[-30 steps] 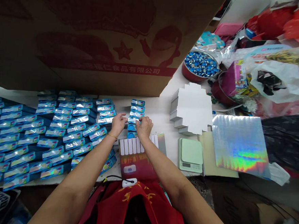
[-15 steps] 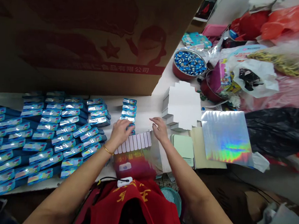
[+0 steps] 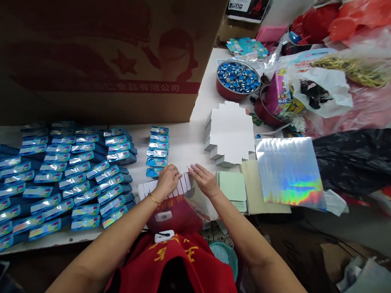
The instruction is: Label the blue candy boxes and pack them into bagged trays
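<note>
Leftward, rows of blue boxes [image 3: 76, 174] crowd the table [image 3: 185, 141], then a column [image 3: 157, 153] of six. The left hand [image 3: 169, 180] curls over white strips [image 3: 184, 184] on a red sheet [image 3: 179, 213]; whether it grips one, I cannot tell. Just beside it, the right hand [image 3: 204, 180] is loose, fingers extended by the strips' right end. Farther right sit white cards [image 3: 232, 131] and a green scale [image 3: 232, 187].

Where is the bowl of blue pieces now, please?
In the head view, the bowl stands right of the large carton, just beyond the white card stack.
</note>
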The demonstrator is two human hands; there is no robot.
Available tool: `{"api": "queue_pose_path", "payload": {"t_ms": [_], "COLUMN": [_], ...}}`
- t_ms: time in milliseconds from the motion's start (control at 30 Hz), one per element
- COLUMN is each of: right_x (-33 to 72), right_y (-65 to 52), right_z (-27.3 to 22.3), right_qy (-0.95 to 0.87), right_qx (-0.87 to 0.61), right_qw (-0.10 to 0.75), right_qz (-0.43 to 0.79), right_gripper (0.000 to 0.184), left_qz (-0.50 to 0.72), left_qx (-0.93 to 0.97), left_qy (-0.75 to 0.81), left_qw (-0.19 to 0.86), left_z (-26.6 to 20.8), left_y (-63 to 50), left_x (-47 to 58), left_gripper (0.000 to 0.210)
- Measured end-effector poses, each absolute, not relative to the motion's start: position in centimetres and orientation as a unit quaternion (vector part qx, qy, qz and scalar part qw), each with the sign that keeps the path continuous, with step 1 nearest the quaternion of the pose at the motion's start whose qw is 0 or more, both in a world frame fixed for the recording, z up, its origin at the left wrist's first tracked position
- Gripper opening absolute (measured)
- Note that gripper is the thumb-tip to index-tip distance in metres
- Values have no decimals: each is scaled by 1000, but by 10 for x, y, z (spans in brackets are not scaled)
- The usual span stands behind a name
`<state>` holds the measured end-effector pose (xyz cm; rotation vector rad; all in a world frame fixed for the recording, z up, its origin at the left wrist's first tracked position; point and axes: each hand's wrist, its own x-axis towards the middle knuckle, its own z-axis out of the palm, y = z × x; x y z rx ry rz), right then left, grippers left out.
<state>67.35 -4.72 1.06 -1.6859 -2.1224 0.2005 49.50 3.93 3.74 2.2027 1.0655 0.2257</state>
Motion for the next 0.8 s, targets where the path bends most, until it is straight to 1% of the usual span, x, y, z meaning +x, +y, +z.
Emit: {"api": "queue_pose_path", "payload": {"t_ms": [133,267,333,433,500,600,700,800], "right_x": [673,665,660,656,657,661,664,661], "right_y": [-60,-66,-68,-69,-66,-58,-55,-59], "right_z": [5,0,1,9,17,26,29,30], "right_qy": [-777,-774,-756,-702,-678,-696,-737,-751], "right_qx": [-588,-588,-601,-645,-666,-661,-629,-612], "right_qw": [214,224,246,292,301,271,233,232], "right_qz": [69,74,75,75,77,80,83,87], "right_gripper": [43,40,36,29,29,33,30,27], "left_qz": [102,118,117,114,110,111,128,137], "left_qx": [810,798,799,804,807,812,814,812], "left_qy": [403,390,385,401,411,400,387,387], "left_qw": [412,444,448,424,410,411,413,415], "left_z": [35,35,35,34,34,34,36,40], "left_y": [35,32,34,37,39,39,38,37], "left_x": [492,489,488,485,484,484,484,484], "left_gripper": [21,22,23,23,23,23,22,22]}}
